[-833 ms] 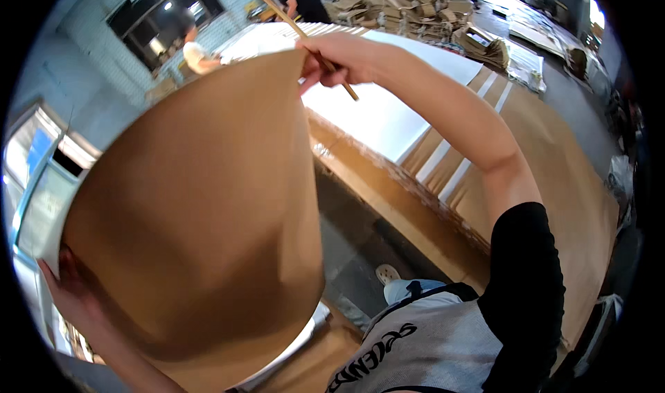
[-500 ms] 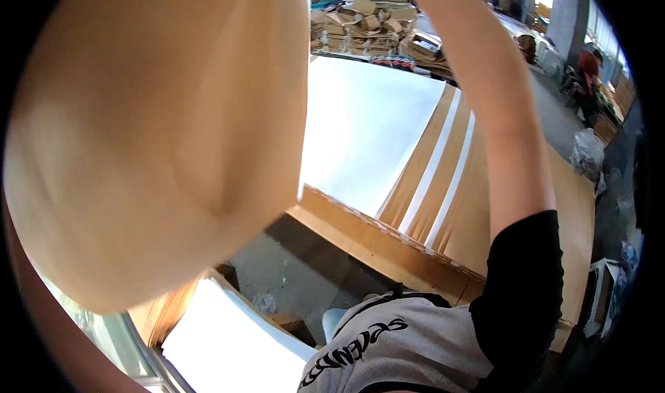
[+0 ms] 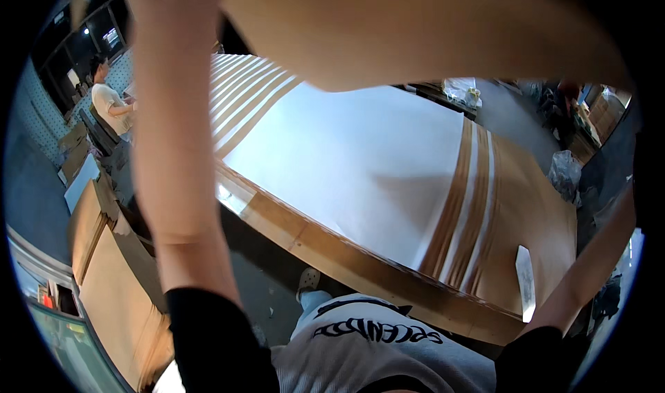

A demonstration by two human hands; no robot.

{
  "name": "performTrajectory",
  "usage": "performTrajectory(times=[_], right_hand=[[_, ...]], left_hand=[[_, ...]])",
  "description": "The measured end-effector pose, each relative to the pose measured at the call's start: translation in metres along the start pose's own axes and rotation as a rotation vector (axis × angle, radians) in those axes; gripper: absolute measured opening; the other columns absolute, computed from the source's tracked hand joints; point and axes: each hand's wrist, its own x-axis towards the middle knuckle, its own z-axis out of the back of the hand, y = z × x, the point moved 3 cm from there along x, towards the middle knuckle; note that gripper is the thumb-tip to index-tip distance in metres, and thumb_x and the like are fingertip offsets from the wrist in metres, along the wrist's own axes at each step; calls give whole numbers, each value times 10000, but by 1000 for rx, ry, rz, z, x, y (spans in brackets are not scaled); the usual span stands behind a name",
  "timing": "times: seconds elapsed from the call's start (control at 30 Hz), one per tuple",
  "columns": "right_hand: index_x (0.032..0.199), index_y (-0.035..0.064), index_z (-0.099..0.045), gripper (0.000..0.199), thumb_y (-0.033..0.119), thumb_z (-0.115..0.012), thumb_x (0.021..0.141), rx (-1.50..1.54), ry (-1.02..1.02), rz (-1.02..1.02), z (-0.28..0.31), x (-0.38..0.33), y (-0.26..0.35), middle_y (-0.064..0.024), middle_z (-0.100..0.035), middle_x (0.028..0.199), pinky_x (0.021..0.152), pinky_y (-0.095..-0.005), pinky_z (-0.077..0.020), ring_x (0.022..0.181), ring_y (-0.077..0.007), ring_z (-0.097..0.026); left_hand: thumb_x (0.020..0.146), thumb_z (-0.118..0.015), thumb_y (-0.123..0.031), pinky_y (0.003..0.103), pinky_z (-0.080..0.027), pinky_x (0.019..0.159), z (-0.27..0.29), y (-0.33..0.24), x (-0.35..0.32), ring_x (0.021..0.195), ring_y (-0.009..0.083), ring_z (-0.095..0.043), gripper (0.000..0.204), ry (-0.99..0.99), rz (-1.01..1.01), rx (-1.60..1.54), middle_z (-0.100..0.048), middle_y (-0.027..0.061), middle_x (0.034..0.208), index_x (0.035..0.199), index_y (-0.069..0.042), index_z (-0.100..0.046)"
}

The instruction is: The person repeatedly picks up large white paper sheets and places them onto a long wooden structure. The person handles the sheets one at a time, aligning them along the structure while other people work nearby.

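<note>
I see the big tan sheet (image 3: 429, 26) arched across the top of the frame, overhead and close to the camera, its curved lower edge running from the upper centre out to the upper right. My left forearm (image 3: 176, 150) rises from the lower left, black sleeve at the bottom, straight up to the top edge; the left hand itself runs out of the frame at the upper left where it meets the sheet, so I cannot tell how its fingers are set. My right forearm (image 3: 592, 268) climbs along the right rim of the picture from the lower right, and its hand is lost in the dark edge, so I cannot tell the state of those fingers either. Below the sheet, in the middle of the frame, lies the long worktop (image 3: 332, 244) with a wooden front edge, covered by a large white sheet (image 3: 360, 157) with tan strips (image 3: 460, 206) laid side by side to its right. At the upper left stands another person (image 3: 111, 105) in a light shirt.
</note>
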Motion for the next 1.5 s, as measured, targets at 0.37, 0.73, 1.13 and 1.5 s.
performTrajectory(times=[0.37, 0.73, 1.13, 1.5], right_hand=[[1031, -70, -497, 381, 256, -524, 837, -188, -588, -428, -162, -404, -119, -106, -556, 955, 766, -318, -429, 864, -182, -527], [1088, 48, -459, 370, 301, -534, 829, 257, -716, -1049, -246, -503, -191, -58, -515, 1020, 744, -305, -423, 908, -172, -502], [1107, 37, -454, 343, 244, -536, 846, 183, -588, -1099, -262, -493, -181, -37, -511, 1054, 815, -287, -395, 946, -152, -491], [1104, 27, -458, 354, 257, -533, 846, 187, -459, -1147, -264, -487, -187, -44, -517, 1046, 820, -278, -385, 947, -162, -489]], left_hand=[[833, -532, -264, 356, -278, 980, 275, 115, -363, 1137, 211, -403, 494, -558, 1200, -155, -438, 68, 1227, 1230, -28, -359], [798, -578, -148, 293, -387, 845, 339, 113, -503, 955, 170, -504, 351, -892, 1536, -61, -542, 68, 1021, 1083, 33, -483], [822, -504, -199, 364, -375, 881, 340, 109, -490, 1019, 218, -473, 364, -1119, 1479, -213, -507, 81, 1082, 1132, -18, -446], [804, -498, -168, 339, -409, 835, 348, 100, -495, 966, 200, -512, 313, -1241, 1456, -217, -543, 69, 1020, 1083, -29, -474]])
